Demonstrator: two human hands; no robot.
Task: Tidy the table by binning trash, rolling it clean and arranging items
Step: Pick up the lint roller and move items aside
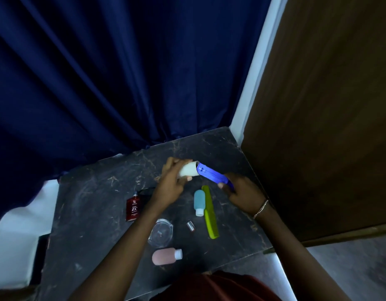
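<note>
Head view. A lint roller (pixel 207 171) is held between both hands over the far part of a dark marbled table (pixel 90 203). It lies slantwise, with its white roll toward the left and its blue handle running down to the right.

The left hand (pixel 174 181) grips the white roll. Its fingers (pixel 173 162) curl over the roll's far side, and the thumb presses against the near side. The right hand (pixel 242 192) grips the lower end of the blue handle, with fingers wrapped round it and the thumb tip laid along its near edge. The middle stretch of the handle shows bare between the two hands. A bracelet (pixel 261 208) circles the right wrist.

Other objects lie on the table nearer the person:
- a red flat bottle (pixel 133 208), to the left of the left forearm
- a teal bottle (pixel 199 202) with a white cap, just beside a green comb (pixel 209 211) and below the roller
- a small silver cylinder (pixel 190 226)
- a clear glass dish (pixel 161 233)
- a pink bottle (pixel 166 256), lying on its side

A dark blue curtain (pixel 101 72) hangs behind the table, and a brown wooden panel (pixel 328 105) stands to the right.
</note>
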